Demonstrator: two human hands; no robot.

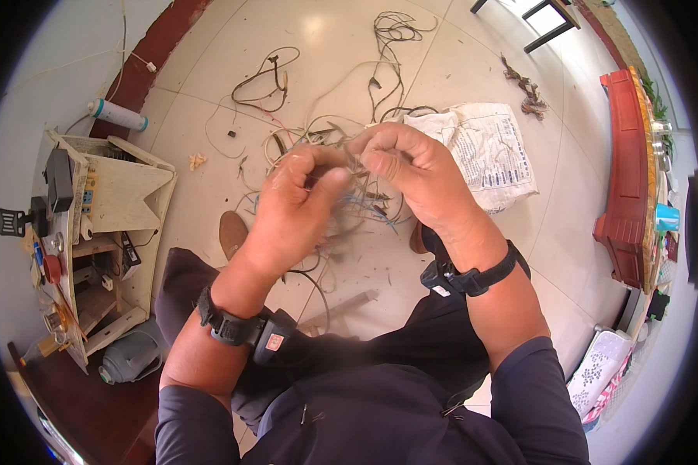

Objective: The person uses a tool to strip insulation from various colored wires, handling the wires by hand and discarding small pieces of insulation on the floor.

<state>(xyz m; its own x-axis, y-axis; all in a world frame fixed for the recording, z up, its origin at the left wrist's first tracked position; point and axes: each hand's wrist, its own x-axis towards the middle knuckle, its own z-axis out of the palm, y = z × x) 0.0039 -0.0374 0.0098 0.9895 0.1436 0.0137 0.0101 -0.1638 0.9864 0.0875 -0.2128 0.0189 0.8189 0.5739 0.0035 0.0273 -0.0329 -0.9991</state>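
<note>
My left hand (296,203) and my right hand (413,168) are raised close together over a tangle of cables and wires on the tiled floor. Fingers and thumb are pinched together on my right hand, near a thin wire or strand too blurred to make out. My left hand has its fingers curled and its thumb near them; whether it grips anything is hidden. White, blue and dark wires (392,221) lie below the hands. A white woven sack (500,151) with print lies just right of my right hand. Black bands with small devices circle both forearms.
A black cable loop (259,104) and a coiled dark cord (398,29) lie farther out on the floor. At the left stands an open wooden cabinet (128,197), with a grey jug (131,354) beside it. A red wooden cabinet (622,180) stands right. A bundle of brown strands (526,90) lies beyond the sack.
</note>
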